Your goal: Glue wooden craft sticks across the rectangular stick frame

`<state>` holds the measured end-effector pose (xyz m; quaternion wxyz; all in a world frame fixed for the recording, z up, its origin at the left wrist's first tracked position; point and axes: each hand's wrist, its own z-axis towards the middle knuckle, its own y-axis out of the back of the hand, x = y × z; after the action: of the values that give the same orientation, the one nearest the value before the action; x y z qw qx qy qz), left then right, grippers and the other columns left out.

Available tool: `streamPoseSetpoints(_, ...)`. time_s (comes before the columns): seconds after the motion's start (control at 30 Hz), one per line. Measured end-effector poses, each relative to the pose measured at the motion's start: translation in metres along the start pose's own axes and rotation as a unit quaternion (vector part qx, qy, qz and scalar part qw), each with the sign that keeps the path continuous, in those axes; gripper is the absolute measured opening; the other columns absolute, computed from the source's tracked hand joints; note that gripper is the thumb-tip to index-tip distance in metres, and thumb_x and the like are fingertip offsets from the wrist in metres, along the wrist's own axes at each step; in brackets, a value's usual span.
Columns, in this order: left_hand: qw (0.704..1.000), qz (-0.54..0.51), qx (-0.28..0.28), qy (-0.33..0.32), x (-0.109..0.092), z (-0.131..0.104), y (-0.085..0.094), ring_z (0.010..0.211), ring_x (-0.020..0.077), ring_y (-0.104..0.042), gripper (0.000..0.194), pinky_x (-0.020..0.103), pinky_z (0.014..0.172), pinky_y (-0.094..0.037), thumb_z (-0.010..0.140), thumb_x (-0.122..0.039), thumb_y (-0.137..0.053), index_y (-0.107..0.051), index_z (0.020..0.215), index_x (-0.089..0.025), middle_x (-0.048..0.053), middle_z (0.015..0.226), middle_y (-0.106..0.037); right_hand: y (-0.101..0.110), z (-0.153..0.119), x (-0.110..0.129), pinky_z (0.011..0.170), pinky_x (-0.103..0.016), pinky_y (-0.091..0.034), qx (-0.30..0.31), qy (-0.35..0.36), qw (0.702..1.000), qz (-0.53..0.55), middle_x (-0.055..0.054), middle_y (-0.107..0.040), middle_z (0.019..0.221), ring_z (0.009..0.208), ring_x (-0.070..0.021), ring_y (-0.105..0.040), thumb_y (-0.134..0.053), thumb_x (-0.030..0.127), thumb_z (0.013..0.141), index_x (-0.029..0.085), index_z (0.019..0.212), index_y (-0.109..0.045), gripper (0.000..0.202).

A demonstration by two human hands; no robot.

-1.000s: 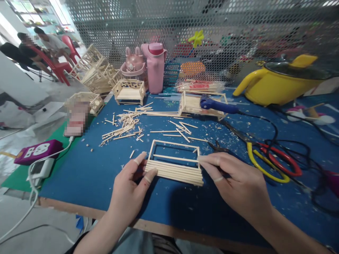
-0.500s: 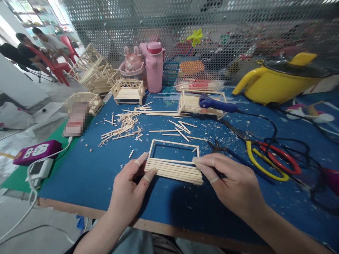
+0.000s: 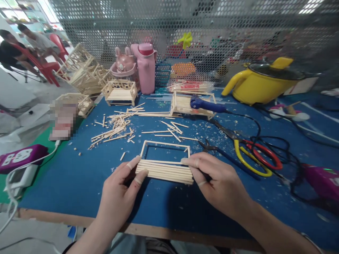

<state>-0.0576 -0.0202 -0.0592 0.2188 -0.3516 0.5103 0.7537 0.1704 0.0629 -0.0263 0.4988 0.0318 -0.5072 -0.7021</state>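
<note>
A small wooden stick frame (image 3: 165,170) is held low over the blue mat, its near part a slatted panel of parallel sticks, its far part an open rectangle. My left hand (image 3: 120,188) pinches the panel's left end between thumb and index finger. At the right end, my right hand (image 3: 215,178) has its fingertips closed on the frame's corner, near the top stick of the panel. Light coverings wrap several fingertips. Beyond the frame lie loose sticks (image 3: 115,128) and short offcuts.
Pliers (image 3: 230,157) and scissors (image 3: 238,148) lie to the right, near a blue glue gun (image 3: 208,104) and its cable. Behind stand a yellow pot (image 3: 265,86), a pink bottle (image 3: 147,72) and finished stick models (image 3: 120,92). A phone (image 3: 63,121) is at the left.
The whole view has shifted, so the hands and table items appear farther left. Both hands keep their grip on the frame, with little visible change in its pose.
</note>
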Motion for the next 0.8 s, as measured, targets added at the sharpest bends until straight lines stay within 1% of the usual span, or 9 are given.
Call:
streamPoseSetpoints(0.07,1.000,0.004,-0.004,0.000,-0.0005,-0.0001,0.0001,0.092,0.0185,-0.068,0.037,0.027,0.077,-0.054,0.086,-0.045,-0.059,-0.065,0.116,-0.023,0.004,0.104,-0.072,0.0005,-0.0009,0.0006,0.075,-0.028,-0.055,0.008,-0.007,1.000,0.014,-0.007,-0.069,0.092,0.086,-0.0162,-0.066,-0.046,0.009,0.087,0.019,0.097,-0.070,0.028)
streamPoseSetpoints(0.2,1.000,0.021,-0.004,0.001,-0.0023,0.0006,0.0011,0.090,0.0192,-0.069,0.038,0.027,0.076,-0.054,0.085,-0.048,-0.059,-0.066,0.113,-0.024,0.003,0.101,-0.073,0.0015,-0.0013,0.0020,0.068,-0.028,-0.054,0.014,-0.029,0.999,0.035,-0.007,-0.064,0.088,0.080,-0.0155,-0.063,-0.043,0.008,0.087,0.019,0.096,-0.071,0.031)
streamPoseSetpoints(0.33,0.999,0.038,-0.001,0.007,-0.0023,0.0006,0.0023,0.091,0.0203,-0.069,0.039,0.028,0.074,-0.054,0.085,-0.050,-0.058,-0.066,0.114,-0.025,0.003,0.102,-0.073,0.0051,-0.0004,0.0026,0.068,-0.027,-0.054,0.018,-0.048,0.997,0.056,-0.006,-0.066,0.086,0.078,-0.0151,-0.064,-0.043,0.008,0.087,0.020,0.093,-0.072,0.032)
streamPoseSetpoints(0.43,0.999,0.043,0.001,0.013,-0.0001,-0.0002,0.0025,0.092,0.0210,-0.069,0.040,0.029,0.073,-0.054,0.084,-0.051,-0.058,-0.066,0.115,-0.026,0.003,0.102,-0.073,0.0082,-0.0002,0.0023,0.068,-0.026,-0.055,0.020,-0.063,0.995,0.075,-0.005,-0.069,0.085,0.076,-0.0145,-0.065,-0.043,0.009,0.087,0.020,0.093,-0.071,0.030)
streamPoseSetpoints(0.6,0.999,0.043,0.001,0.025,0.0017,-0.0006,0.0018,0.094,0.0224,-0.068,0.042,0.031,0.076,-0.053,0.083,-0.053,-0.059,-0.065,0.115,-0.026,0.004,0.104,-0.073,0.0077,-0.0011,0.0028,0.062,-0.021,-0.054,0.005,-0.117,0.990,0.076,-0.001,-0.069,0.076,0.064,-0.0111,-0.064,-0.050,0.013,0.085,0.019,0.098,-0.064,0.019)
streamPoseSetpoints(0.7,0.999,0.043,-0.001,0.018,0.0008,0.0001,0.0015,0.094,0.0223,-0.068,0.042,0.031,0.076,-0.054,0.083,-0.052,-0.059,-0.065,0.116,-0.026,0.004,0.104,-0.073,0.0047,-0.0036,0.0017,0.062,-0.020,-0.054,-0.009,-0.105,0.994,0.031,0.000,-0.070,0.075,0.064,-0.0111,-0.066,-0.053,0.014,0.085,0.019,0.095,-0.063,0.016)
streamPoseSetpoints(0.8,0.999,0.047,-0.002,0.006,0.0002,0.0007,0.0015,0.092,0.0210,-0.068,0.041,0.030,0.076,-0.054,0.084,-0.051,-0.059,-0.065,0.116,-0.026,0.003,0.102,-0.073,0.0035,-0.0082,0.0001,0.066,-0.023,-0.055,-0.020,-0.040,0.997,-0.065,0.000,-0.075,0.082,0.071,-0.0142,-0.071,-0.052,0.012,0.086,0.022,0.096,-0.064,0.019)
